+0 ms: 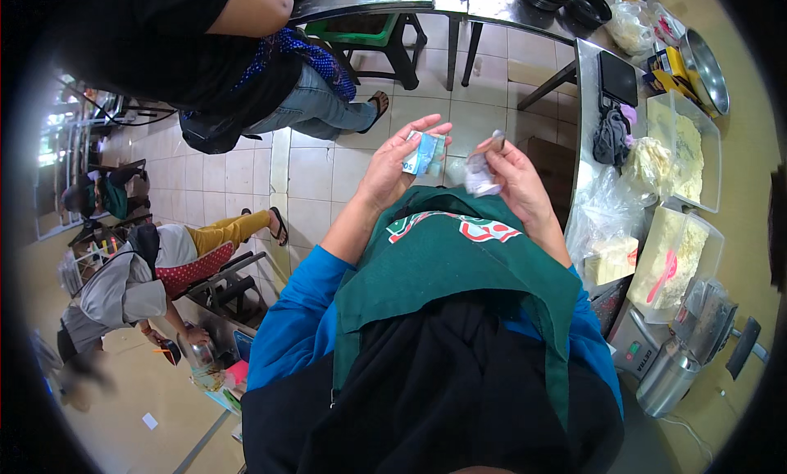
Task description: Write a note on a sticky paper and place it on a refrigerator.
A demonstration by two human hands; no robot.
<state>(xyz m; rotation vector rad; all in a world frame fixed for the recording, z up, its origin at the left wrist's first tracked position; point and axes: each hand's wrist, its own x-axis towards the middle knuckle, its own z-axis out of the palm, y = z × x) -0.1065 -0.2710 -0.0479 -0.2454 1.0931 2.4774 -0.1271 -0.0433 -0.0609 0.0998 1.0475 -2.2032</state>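
Observation:
My left hand holds folded banknotes, blue and greenish, between thumb and fingers. To its right, my right hand pinches a crumpled pale banknote, partly blurred, with a small brownish-grey piece showing above the thumb. The two hands are apart, just beyond the green apron on my body. Both sleeves are blue.
A steel table on the right bears a black scale, plastic tubs of pale powder and bags. A co-worker stands at upper left; another bends over a counter at lower left. A black stool stands ahead.

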